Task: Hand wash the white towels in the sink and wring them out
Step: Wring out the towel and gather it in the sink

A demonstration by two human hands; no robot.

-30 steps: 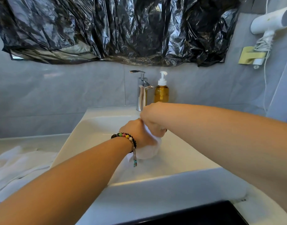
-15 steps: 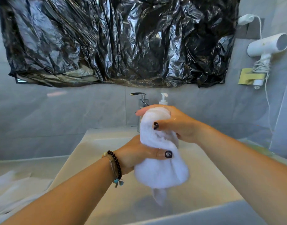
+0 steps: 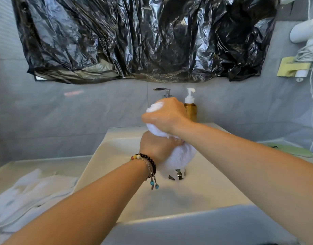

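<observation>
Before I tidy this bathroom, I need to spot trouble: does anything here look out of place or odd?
Yes: crinkled black plastic sheeting covers the wall fixture above the white sink, an unusual covering. White towels lie crumpled on the counter left of it.

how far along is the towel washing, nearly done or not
Not nearly done, it seems. In hand: the right hand and left hand both grip one bunched white towel above the sink, one above the other, apparently wringing it. Left: more white towels lie heaped on the counter left of the basin; whether those are washed cannot be told. Nothing shows as clearly finished.
</observation>
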